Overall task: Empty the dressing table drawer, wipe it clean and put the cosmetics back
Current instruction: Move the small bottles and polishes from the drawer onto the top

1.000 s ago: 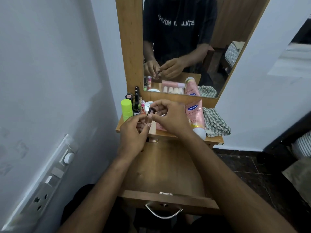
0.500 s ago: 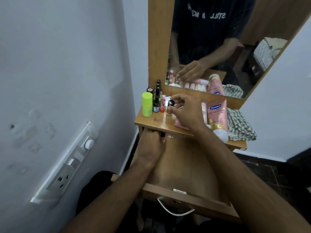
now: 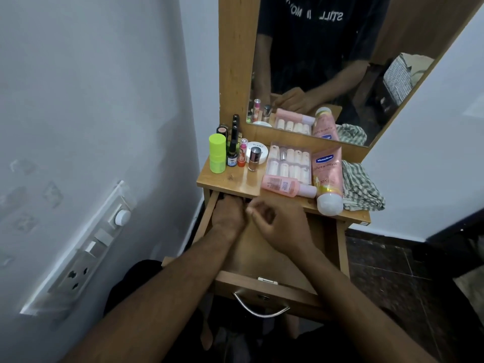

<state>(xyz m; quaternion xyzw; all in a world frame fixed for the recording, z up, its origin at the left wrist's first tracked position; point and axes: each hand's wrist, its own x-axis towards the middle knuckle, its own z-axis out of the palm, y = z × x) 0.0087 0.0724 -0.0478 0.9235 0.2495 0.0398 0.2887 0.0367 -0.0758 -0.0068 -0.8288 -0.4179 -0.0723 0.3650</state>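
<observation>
Drawer [image 3: 264,258] open; left hand [image 3: 228,213] under tabletop edge [image 3: 230,188].

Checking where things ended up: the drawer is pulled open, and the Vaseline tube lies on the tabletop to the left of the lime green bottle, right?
Not quite. In the head view the drawer is open, but the Vaseline tube lies on the tabletop to the right of the lime green bottle, beside the checked cloth.

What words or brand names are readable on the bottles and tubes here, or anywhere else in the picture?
"Vaseline": pink tube lying on the dressing table.
"Gluta-Hya" below it, first letter partly unclear; "10X" lower down.
"ZUDIO": white round jar, faint.
"NIV...": small dark bottle, the rest hidden.
"STILL", mirrored: black T-shirt in the mirror; the next word is cut off.
Pink bottle label: too small to read.
</observation>
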